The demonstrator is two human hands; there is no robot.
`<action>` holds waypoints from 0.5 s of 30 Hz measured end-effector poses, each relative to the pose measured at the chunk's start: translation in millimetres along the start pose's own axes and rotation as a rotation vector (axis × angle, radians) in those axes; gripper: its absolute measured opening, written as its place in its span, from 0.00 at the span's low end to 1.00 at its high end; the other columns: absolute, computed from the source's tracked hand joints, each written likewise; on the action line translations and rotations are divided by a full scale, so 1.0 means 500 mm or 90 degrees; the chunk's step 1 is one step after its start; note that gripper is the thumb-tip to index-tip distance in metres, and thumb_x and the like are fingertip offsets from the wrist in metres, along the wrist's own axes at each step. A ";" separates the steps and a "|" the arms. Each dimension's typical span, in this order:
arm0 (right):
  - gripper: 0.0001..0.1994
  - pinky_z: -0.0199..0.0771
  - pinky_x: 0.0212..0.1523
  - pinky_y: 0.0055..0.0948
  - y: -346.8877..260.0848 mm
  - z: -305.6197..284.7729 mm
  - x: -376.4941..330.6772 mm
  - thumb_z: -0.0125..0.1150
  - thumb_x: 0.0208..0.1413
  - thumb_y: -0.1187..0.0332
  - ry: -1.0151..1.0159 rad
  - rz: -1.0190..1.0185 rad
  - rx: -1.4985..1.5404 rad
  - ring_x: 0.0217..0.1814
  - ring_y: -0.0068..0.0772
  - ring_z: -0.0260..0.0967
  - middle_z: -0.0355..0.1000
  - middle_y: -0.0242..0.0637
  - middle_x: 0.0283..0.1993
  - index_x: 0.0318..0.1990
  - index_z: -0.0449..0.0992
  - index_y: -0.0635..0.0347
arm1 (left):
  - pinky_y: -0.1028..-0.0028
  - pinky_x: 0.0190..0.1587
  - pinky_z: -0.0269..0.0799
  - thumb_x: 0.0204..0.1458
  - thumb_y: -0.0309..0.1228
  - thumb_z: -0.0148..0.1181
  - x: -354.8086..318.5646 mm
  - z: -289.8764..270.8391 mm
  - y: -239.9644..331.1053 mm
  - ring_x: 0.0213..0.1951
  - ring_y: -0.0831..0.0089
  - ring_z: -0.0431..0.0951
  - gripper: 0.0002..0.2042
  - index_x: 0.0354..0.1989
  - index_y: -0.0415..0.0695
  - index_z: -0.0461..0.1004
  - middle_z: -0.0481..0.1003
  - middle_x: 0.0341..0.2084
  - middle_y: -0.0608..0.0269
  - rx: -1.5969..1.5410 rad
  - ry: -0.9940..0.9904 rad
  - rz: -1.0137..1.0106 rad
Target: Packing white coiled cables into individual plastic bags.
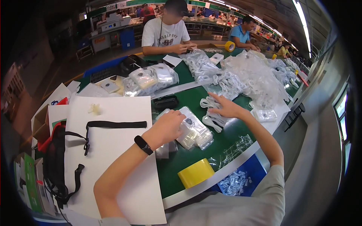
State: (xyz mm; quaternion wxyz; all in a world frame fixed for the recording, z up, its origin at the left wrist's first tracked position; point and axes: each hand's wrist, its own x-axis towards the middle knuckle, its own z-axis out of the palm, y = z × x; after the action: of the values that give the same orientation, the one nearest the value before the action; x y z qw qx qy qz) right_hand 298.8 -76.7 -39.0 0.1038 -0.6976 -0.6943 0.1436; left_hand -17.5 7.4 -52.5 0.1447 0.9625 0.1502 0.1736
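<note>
My left hand (169, 127), with a dark band on its wrist, has its fingers curled in at the left edge of a stack of clear plastic bags (196, 130). The fingers seem to pinch a bag there, though the fingertips are partly hidden. Farther right, my right hand (228, 108) reaches over a bundle of coiled white cables (213, 122), thumb and fingers apart and nothing gripped. A larger heap of white cables (228, 84) lies just beyond it. Behind my left hand rests a black case (166, 102).
A yellow tape roll (196, 173) sits at the near edge of the green table, beside thin clear strips (237, 148). Below the edge, a blue bin (245, 177) holds small packets. White board (113, 158) with black straps covers the left. Bagged goods (151, 79) and co-workers are beyond.
</note>
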 end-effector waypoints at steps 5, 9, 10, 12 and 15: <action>0.30 0.67 0.55 0.33 0.103 0.027 0.002 0.51 0.64 0.73 0.319 -0.158 0.054 0.52 0.39 0.69 0.70 0.51 0.58 0.74 0.55 0.50 | 0.59 0.54 0.72 0.43 0.28 0.65 0.013 -0.022 -0.048 0.50 0.51 0.74 0.20 0.47 0.37 0.76 0.76 0.43 0.49 0.123 0.029 -0.039; 0.34 0.69 0.46 0.27 0.001 -0.022 -0.022 0.46 0.61 0.82 0.356 -0.043 0.223 0.39 0.30 0.64 0.70 0.48 0.58 0.75 0.53 0.50 | 0.58 0.50 0.73 0.45 0.36 0.69 -0.048 -0.060 -0.074 0.47 0.52 0.76 0.19 0.44 0.40 0.78 0.77 0.39 0.50 0.106 -0.201 -0.185; 0.34 0.69 0.46 0.27 -0.013 -0.028 -0.026 0.46 0.61 0.82 0.357 -0.046 0.227 0.39 0.30 0.64 0.70 0.48 0.58 0.75 0.53 0.50 | 0.58 0.50 0.73 0.45 0.36 0.69 -0.057 -0.047 -0.088 0.47 0.52 0.76 0.19 0.44 0.40 0.78 0.77 0.39 0.50 0.109 -0.202 -0.187; 0.35 0.69 0.44 0.25 -0.032 -0.033 -0.033 0.45 0.60 0.83 0.365 -0.045 0.182 0.36 0.26 0.61 0.71 0.43 0.51 0.75 0.52 0.50 | 0.59 0.49 0.74 0.46 0.34 0.69 -0.066 -0.036 -0.097 0.42 0.52 0.77 0.16 0.42 0.41 0.79 0.78 0.36 0.51 0.117 -0.075 -0.095; 0.35 0.69 0.44 0.26 -0.057 -0.024 -0.038 0.47 0.60 0.83 0.396 -0.163 0.189 0.36 0.23 0.59 0.67 0.36 0.42 0.75 0.52 0.51 | 0.63 0.45 0.76 0.47 0.31 0.69 -0.061 -0.052 -0.087 0.37 0.56 0.79 0.10 0.35 0.41 0.80 0.79 0.32 0.52 -0.040 -0.031 -0.153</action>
State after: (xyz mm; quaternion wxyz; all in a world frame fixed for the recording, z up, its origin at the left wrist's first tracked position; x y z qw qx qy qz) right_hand 276.4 -94.5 -16.7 0.4274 -0.5928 -0.6825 0.0096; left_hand -65.2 42.7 -52.3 0.1980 0.9365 0.2551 0.1365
